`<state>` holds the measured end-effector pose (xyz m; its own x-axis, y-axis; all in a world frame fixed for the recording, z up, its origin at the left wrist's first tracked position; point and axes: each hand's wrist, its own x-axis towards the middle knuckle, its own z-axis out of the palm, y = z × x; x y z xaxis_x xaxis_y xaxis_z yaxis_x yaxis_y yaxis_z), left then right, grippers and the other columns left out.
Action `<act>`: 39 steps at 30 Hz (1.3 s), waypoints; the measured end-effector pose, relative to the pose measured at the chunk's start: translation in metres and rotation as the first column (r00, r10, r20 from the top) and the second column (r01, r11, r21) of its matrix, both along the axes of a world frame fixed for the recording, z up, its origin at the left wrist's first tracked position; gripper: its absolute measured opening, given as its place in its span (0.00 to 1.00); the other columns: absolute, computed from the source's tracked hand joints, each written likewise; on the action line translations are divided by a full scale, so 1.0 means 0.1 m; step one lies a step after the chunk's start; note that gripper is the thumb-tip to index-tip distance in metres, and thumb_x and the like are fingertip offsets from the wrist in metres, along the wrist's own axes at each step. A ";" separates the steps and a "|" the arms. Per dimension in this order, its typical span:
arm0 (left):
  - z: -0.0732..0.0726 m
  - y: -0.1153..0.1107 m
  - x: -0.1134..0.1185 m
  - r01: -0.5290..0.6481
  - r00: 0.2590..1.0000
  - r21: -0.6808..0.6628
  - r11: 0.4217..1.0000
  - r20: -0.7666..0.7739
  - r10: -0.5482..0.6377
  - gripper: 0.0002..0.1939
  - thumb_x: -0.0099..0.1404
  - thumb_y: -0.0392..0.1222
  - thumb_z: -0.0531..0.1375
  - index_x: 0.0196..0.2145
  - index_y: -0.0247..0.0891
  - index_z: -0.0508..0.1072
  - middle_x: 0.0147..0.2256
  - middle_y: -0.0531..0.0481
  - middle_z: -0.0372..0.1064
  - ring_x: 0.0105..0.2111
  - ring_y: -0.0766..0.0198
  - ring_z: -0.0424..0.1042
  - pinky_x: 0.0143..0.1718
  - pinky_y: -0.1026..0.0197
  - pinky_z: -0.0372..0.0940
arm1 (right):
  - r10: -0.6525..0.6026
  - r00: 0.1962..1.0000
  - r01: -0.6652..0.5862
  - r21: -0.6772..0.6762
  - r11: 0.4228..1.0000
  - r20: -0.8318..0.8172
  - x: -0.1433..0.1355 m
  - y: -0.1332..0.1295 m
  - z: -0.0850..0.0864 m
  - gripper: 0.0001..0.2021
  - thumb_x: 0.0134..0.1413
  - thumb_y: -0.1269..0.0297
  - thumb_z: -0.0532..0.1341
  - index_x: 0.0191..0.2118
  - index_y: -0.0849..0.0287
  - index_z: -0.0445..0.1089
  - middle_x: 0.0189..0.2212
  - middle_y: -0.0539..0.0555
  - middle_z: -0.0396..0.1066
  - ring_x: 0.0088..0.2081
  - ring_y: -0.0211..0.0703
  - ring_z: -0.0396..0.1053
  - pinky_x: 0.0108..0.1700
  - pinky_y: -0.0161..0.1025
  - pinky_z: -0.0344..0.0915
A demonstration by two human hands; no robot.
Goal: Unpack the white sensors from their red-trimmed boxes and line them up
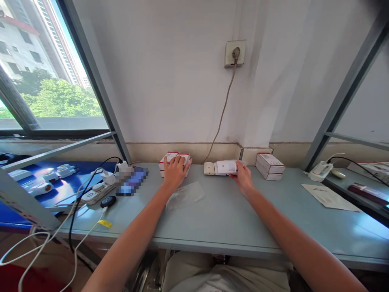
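Note:
My left hand lies over a group of small white boxes with red edges, its fingers spread across their tops and partly hiding them. My right hand pinches the right end of a white packet with a small red mark, in what looks like clear plastic wrap. At the packet's left end sits a small cream-coloured block. To the right of my right hand stand more white boxes with red edges, stacked. A clear plastic bag lies flat near my left forearm.
A phone-like blurred item, a power strip, a round black puck and loose cables are at left. A paper sheet and white adapter lie at right. A cord runs up to the wall socket. Metal frame posts flank the desk.

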<state>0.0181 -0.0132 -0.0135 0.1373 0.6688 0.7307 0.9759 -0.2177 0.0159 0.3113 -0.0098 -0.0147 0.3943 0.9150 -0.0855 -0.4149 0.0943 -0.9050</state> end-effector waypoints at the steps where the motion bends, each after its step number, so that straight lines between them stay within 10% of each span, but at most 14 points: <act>1: 0.00 0.00 0.00 0.000 1.000 -0.004 1.000 -0.006 0.000 0.18 0.81 0.52 0.52 0.55 0.42 0.76 0.58 0.38 0.77 0.59 0.43 0.73 0.73 0.30 0.42 | 0.005 1.000 -0.005 0.001 1.000 0.003 0.00 -0.01 0.00 0.07 0.67 0.61 0.62 0.35 0.54 0.71 0.32 0.50 0.75 0.33 0.41 0.73 0.28 0.33 0.76; 19: -0.03 0.02 -0.08 -0.016 0.995 -0.138 0.990 -0.100 0.002 0.26 0.75 0.43 0.59 0.68 0.46 0.66 0.71 0.37 0.63 0.71 0.40 0.62 0.73 0.24 0.42 | 0.026 1.000 -0.026 0.040 0.999 0.000 0.01 0.01 -0.02 0.06 0.64 0.59 0.65 0.37 0.54 0.70 0.32 0.50 0.75 0.33 0.41 0.74 0.28 0.33 0.76; 27: -0.01 0.07 -0.13 0.023 0.986 -0.202 0.979 -0.159 -0.056 0.32 0.73 0.50 0.63 0.70 0.40 0.65 0.71 0.34 0.63 0.73 0.39 0.59 0.73 0.38 0.54 | 0.020 1.000 -0.020 0.027 0.999 0.005 0.02 0.01 -0.02 0.07 0.65 0.59 0.63 0.37 0.54 0.69 0.32 0.51 0.75 0.34 0.43 0.74 0.30 0.37 0.79; 39: 0.16 -0.06 -0.32 0.075 0.982 -0.294 0.953 -0.145 -0.123 0.42 0.62 0.36 0.58 0.73 0.44 0.57 0.76 0.40 0.53 0.76 0.40 0.52 0.75 0.24 0.40 | 0.011 1.000 -0.012 0.040 0.999 0.026 0.05 0.07 -0.08 0.09 0.62 0.55 0.66 0.42 0.52 0.71 0.33 0.51 0.75 0.37 0.45 0.77 0.31 0.38 0.80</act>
<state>-0.0142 -0.0194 0.0029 0.3129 0.8234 0.4733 0.9444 -0.3227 -0.0629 0.3159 -0.0030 -0.0231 0.3855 0.9219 -0.0382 -0.3925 0.1264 -0.9110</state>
